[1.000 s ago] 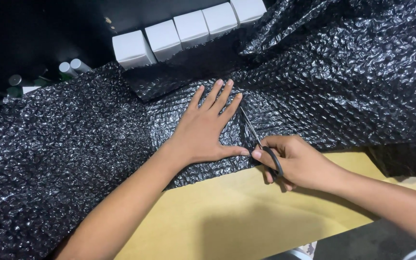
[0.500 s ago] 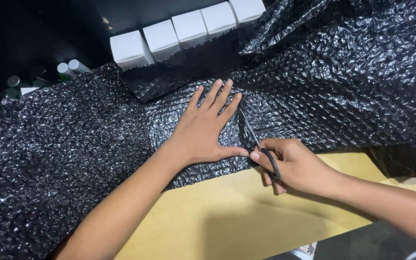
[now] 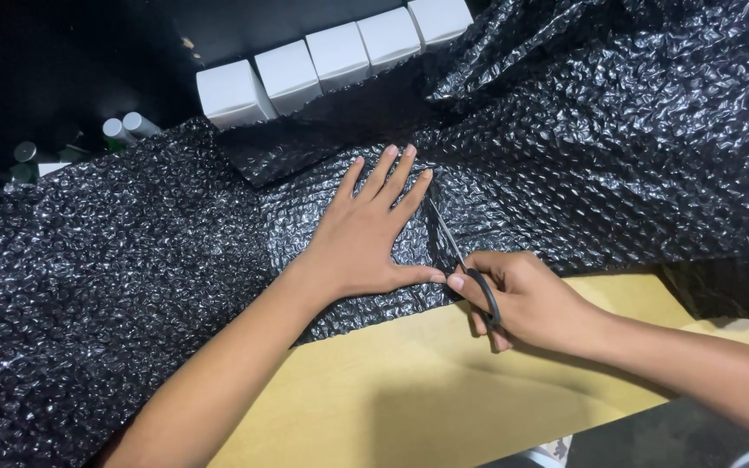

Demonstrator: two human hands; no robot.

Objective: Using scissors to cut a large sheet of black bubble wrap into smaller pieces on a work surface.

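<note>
Head view, the only one. Black bubble wrap (image 3: 132,286) sheet spread over a tan table (image 3: 409,381), covering most of the frame from 9 o'clock across the top to 3 o'clock; bare table shows at 5 to 6 o'clock.

Left hand (image 3: 366,238) lies flat, palm down on the wrap near frame centre, fingers splayed and pointing to 12 o'clock, thumb stretched out toward 3 o'clock. It grips nothing, just presses the sheet.

Right hand (image 3: 522,299) at 4 o'clock from centre, closed around the black handles of scissors (image 3: 457,256), thumb through one loop. Blades point up toward 11 o'clock, running along the right edge of the left hand, just beside its index finger. Blades look slightly parted, with wrap between them; a slit in the sheet follows their line. The left thumb tip and the right thumb are nearly touching at the scissor pivot.

Row of white boxes (image 3: 340,52) at 12 o'clock, standing side by side along the far edge of the wrap, well apart from both hands. Small grey-capped bottles (image 3: 127,128) at 10 o'clock, on a dark surface, partly hidden by the wrap's edge.

Dark floor patch at 5 o'clock, below the table edge.
</note>
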